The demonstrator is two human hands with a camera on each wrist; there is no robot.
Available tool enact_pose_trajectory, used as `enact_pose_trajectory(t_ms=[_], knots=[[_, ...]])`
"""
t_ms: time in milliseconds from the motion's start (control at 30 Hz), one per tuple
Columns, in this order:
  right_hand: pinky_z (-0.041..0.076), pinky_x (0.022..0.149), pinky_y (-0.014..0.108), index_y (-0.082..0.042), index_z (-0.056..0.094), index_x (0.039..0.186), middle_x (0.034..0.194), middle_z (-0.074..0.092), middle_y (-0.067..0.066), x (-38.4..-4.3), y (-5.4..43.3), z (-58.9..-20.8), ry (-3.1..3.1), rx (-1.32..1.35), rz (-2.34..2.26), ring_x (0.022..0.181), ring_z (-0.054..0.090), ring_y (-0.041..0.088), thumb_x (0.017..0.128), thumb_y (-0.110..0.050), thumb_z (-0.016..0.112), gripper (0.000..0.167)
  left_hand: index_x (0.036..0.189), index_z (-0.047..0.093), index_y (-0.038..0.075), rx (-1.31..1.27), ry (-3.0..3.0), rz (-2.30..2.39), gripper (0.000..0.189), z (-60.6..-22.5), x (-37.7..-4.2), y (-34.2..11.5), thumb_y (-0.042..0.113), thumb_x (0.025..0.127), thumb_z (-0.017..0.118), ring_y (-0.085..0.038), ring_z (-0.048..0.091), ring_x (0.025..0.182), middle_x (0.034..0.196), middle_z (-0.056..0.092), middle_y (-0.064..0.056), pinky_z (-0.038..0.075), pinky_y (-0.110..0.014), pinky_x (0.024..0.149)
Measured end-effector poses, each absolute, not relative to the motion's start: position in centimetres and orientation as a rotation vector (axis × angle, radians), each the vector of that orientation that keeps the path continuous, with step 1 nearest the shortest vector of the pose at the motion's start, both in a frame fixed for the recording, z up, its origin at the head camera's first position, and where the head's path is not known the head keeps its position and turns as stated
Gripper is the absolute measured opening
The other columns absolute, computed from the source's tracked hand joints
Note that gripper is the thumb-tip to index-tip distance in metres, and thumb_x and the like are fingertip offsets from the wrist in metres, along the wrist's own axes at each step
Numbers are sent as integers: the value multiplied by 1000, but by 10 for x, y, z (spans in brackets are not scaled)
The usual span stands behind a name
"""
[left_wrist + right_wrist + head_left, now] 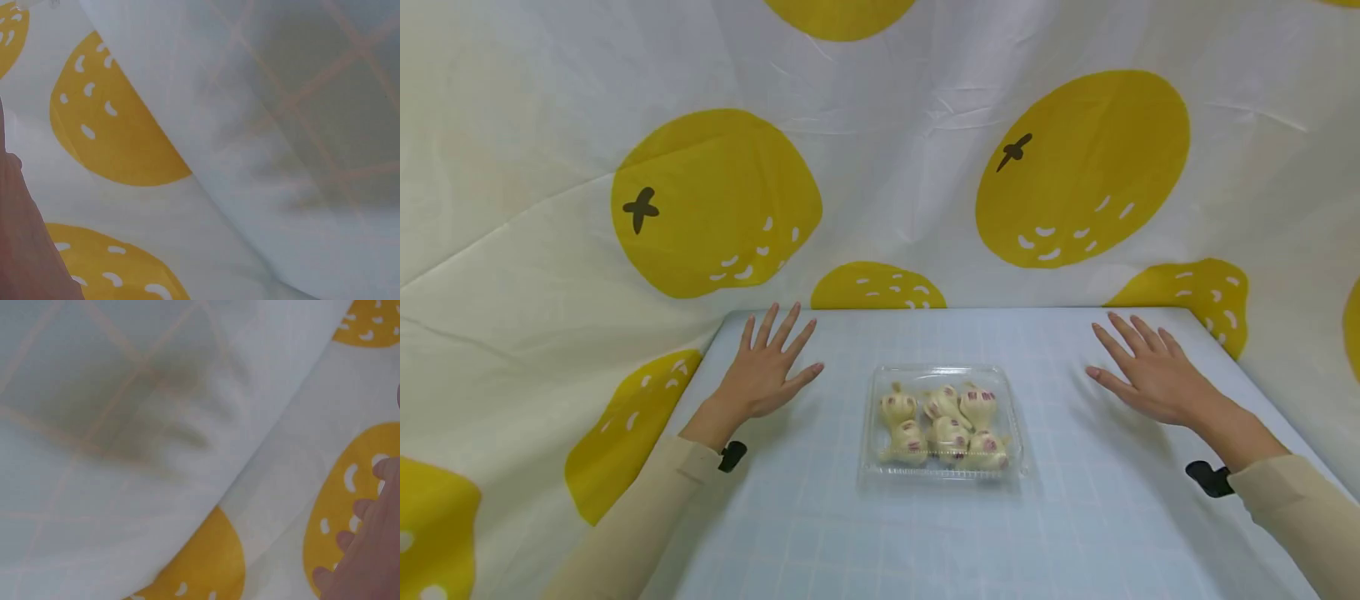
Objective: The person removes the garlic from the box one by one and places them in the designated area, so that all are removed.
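A clear plastic clamshell box [940, 475] sits on the table in the middle of the head view. Through its lid show several garlic bulbs [950, 438], white with purplish marks, lying in two rows. To the left of the box, my left hand [763, 375] is spread above the table with straight fingers, holding nothing. My right hand [1156, 379] is likewise spread out and holds nothing, to the right of the box. Neither touches the box. The wrist views catch only part of the left hand [28, 250] and the right hand [369, 540], with shadows on the cloth.
A pale blue checked cloth [820, 533] covers the table. Behind it and along both sides hangs a white curtain [895, 167] printed with yellow lemons. Each wrist carries a small black device, the left one [732, 456] and the right one [1210, 479].
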State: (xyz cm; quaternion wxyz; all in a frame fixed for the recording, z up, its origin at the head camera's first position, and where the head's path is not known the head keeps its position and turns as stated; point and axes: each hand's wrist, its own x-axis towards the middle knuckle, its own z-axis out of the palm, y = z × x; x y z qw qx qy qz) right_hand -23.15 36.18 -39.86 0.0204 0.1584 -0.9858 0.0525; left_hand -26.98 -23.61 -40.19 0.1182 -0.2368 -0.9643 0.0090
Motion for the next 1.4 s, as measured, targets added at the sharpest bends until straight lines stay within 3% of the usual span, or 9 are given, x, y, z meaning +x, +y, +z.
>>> enact_pose_trajectory(t_ms=[833, 1100, 1400], knots=[[-12, 124, 55, -11, 17, 165, 169, 12, 22, -209, 339, -399, -2906, 704, 221, 152, 10, 48, 104, -46, 56, 81, 166, 16, 27, -782, -2763, -13, 79, -415, -247, -224, 68, 102, 38, -39, -2, 157, 173, -1, -4, -2, -65, 123], [-2, 126, 59, -9, 21, 164, 168, 14, 22, -204, 330, -399, -2895, 737, 225, 152, 13, 48, 103, -46, 57, 79, 165, 19, 26, -811, -2786, -84, 78, -419, -235, -219, 67, 102, 39, -37, -5, 157, 173, 2, -5, 1, -67, 123], [-9, 126, 51, -11, 22, 164, 169, 12, 19, -199, 322, -400, -2895, 783, 259, 153, 12, 46, 104, -45, 56, 77, 166, 14, 29, -808, -2808, -126, 78, -422, -229, -217, 68, 102, 38, -36, -5, 157, 173, -1, -3, 2, -67, 123]])
